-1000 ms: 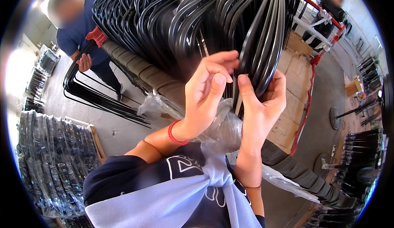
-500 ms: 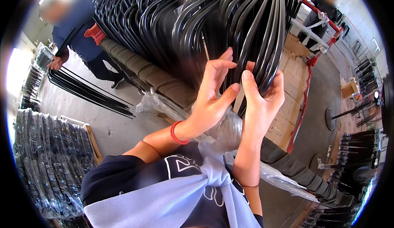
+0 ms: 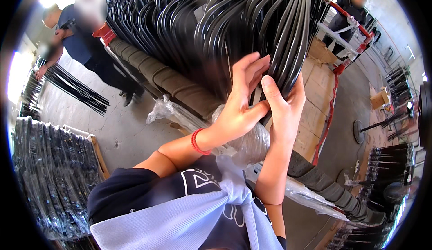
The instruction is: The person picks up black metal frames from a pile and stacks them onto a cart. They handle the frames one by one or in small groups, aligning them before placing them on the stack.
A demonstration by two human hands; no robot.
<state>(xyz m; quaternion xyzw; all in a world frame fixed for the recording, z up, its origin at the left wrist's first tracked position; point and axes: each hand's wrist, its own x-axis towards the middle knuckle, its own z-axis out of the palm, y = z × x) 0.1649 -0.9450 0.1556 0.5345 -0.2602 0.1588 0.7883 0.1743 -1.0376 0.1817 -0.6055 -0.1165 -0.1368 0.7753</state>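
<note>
A dense row of glossy black bent tubes (image 3: 157, 20) hangs in front of me, their rounded bends facing my side. My right hand (image 3: 285, 108) is closed around the lower bends of several tubes (image 3: 292, 65) at the right end, thumb in front and fingers behind. Just left of it, my left hand (image 3: 236, 112) is open, its fingers raised and slightly parted beside the tubes. Its thumb reaches toward my right hand; whether the fingertips touch a tube is hard to see.
A cloth-wrapped rail (image 3: 157, 72) with clear plastic wrap (image 3: 247, 144) runs between me and the tubes. At left, a person (image 3: 81, 38) stands near a bundle of black rods (image 3: 76, 88) and a wrapped stack (image 3: 54, 173). Another person (image 3: 348, 16) stands far right, beyond a wooden board (image 3: 310, 110).
My left hand has shifted right, closer to my right hand. More tube bends are gathered at my right hand. At left, the rod bundle has moved farther left and another person shows there.
</note>
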